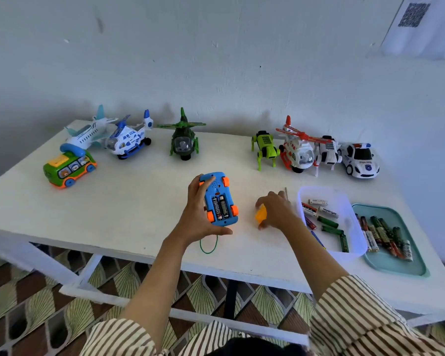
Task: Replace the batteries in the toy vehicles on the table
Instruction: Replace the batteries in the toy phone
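On table, batteries [326, 222] in clear bin [355, 250], teal tray [396, 265]

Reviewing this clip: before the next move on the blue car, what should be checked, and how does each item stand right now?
1. Blue car held underside up in left hand: ok.
2. Compartment open, two batteries seated side by side: ok.
3. Battery polarity correct: cannot tell.
4. Batteries in the car are fresh ones: cannot tell.
5. Right hand has its fingers and thumb round the orange piece: ok.
6. Orange piece is the car's cover: cannot tell.
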Available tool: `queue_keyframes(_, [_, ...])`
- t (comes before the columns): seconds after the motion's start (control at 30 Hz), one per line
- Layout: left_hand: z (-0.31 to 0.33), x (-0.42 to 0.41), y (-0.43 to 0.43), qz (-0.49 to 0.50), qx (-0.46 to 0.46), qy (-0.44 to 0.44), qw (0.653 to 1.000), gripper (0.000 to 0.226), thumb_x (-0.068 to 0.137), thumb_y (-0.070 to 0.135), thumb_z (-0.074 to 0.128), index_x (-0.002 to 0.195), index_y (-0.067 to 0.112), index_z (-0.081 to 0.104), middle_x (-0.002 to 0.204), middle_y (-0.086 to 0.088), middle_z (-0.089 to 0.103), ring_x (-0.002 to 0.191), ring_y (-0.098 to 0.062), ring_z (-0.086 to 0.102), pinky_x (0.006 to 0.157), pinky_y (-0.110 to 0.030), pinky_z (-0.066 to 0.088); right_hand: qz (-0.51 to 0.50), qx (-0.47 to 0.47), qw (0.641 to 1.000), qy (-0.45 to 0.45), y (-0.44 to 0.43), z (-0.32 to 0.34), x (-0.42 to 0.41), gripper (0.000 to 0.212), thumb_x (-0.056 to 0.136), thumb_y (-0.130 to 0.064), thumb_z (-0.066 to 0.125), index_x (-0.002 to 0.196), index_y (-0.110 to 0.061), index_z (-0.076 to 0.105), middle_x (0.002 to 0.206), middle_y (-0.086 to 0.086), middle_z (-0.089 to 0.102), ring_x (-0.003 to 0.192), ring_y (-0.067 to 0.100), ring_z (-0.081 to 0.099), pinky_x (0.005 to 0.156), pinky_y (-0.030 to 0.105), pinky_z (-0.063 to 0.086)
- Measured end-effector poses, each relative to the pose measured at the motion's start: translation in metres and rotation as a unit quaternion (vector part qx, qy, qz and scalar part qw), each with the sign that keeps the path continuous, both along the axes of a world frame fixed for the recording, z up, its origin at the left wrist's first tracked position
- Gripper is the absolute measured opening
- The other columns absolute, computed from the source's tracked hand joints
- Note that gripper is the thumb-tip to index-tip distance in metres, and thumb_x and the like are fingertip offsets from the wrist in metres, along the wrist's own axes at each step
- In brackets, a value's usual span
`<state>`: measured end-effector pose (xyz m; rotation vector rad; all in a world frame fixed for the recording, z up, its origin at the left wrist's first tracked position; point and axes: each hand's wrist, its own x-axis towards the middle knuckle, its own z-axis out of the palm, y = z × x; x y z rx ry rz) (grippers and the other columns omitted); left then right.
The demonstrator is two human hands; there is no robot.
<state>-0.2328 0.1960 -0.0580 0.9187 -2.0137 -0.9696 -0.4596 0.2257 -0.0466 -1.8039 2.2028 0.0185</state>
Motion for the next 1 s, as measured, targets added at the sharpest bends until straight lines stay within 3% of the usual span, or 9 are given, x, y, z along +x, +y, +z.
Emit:
queue_keyframes(0.13, [-0.002, -0.002, -0.001, 0.011, 0.001, 0.015, 1.000, 0.111, 0.057, 0.017, 0.092, 0.146, 0.020, 0.026, 0.146, 0.014, 0.010, 0.131, 0.009, 0.028, 0.086, -0.015, 0.050, -0.002, -0.062, 0.998, -0.032, -0.005, 0.005, -0.004, 0.027, 0.086, -0.023, 0.063, 0.112, -0.027, 0.064, 0.118, 0.003, 0.061, 0.113, 0.021, 0.052, 0.082, 0.031, 0.043])
queue_keyframes(0.23, [-0.001, -0.003, -0.001, 0.015, 0.001, 0.019, 1.000, 0.107, 0.059, 0.016, 0.091, 0.146, 0.019, 0.028, 0.146, 0.010, 0.011, 0.131, 0.008, 0.029, 0.086, -0.015, 0.050, -0.027, -0.131, 0.986, -0.098, -0.010, 0.017, 0.001, 0.022, 0.094, -0.022, 0.048, 0.108, -0.024, 0.064, 0.109, 0.007, 0.063, 0.094, 0.026, 0.059, 0.072, 0.031, 0.045])
queue_keyframes(0.4, [0.002, -0.004, 0.001, 0.003, -0.018, 0.011, 1.000, 0.108, 0.056, 0.029, 0.090, 0.144, 0.016, 0.029, 0.145, 0.005, 0.014, 0.130, 0.009, 0.027, 0.085, -0.012, 0.049, 0.044, -0.192, 0.941, -0.277, -0.015, 0.056, 0.020, 0.020, 0.093, -0.014, 0.055, 0.112, -0.016, 0.055, 0.099, 0.012, 0.059, 0.082, 0.026, 0.056, 0.065, 0.032, 0.047])
queue_keyframes(0.5, [0.002, -0.004, 0.003, -0.003, -0.029, 0.007, 1.000, 0.106, 0.055, 0.037, 0.086, 0.143, 0.016, 0.031, 0.146, 0.003, 0.016, 0.132, 0.002, 0.030, 0.086, -0.016, 0.051, 0.105, -0.189, 0.915, -0.341, -0.012, 0.071, 0.037, 0.017, 0.088, -0.011, 0.063, 0.100, -0.018, 0.054, 0.083, -0.001, 0.056, 0.067, 0.012, 0.053, 0.057, 0.017, 0.045])
queue_keyframes(0.7, [0.000, -0.004, 0.007, 0.004, -0.029, 0.003, 1.000, 0.103, 0.054, 0.029, 0.089, 0.140, 0.020, 0.034, 0.149, 0.007, 0.015, 0.130, -0.006, 0.040, 0.091, -0.023, 0.051, 0.175, -0.169, 0.913, -0.326, -0.003, 0.052, 0.060, 0.018, 0.080, -0.008, 0.070, 0.096, -0.014, 0.063, 0.084, -0.004, 0.057, 0.068, 0.008, 0.051, 0.065, 0.019, 0.046])
queue_keyframes(0.83, [-0.001, -0.004, 0.008, 0.009, -0.029, 0.003, 1.000, 0.106, 0.053, 0.028, 0.090, 0.142, 0.020, 0.033, 0.149, 0.007, 0.015, 0.133, -0.008, 0.038, 0.091, -0.030, 0.054, 0.157, -0.190, 0.911, -0.330, 0.001, 0.044, 0.063, 0.019, 0.079, -0.006, 0.070, 0.096, -0.013, 0.062, 0.080, -0.007, 0.054, 0.063, 0.001, 0.049, 0.060, 0.006, 0.040])
queue_keyframes(1.0, [-0.001, -0.005, 0.007, 0.012, -0.032, 0.002, 0.999, 0.107, 0.052, 0.029, 0.089, 0.142, 0.019, 0.032, 0.149, 0.007, 0.015, 0.136, -0.011, 0.034, 0.087, -0.036, 0.057, 0.143, -0.205, 0.907, -0.338, 0.003, 0.039, 0.063, 0.020, 0.080, -0.008, 0.071, 0.098, -0.011, 0.063, 0.085, -0.001, 0.058, 0.066, 0.009, 0.052, 0.064, 0.016, 0.047])
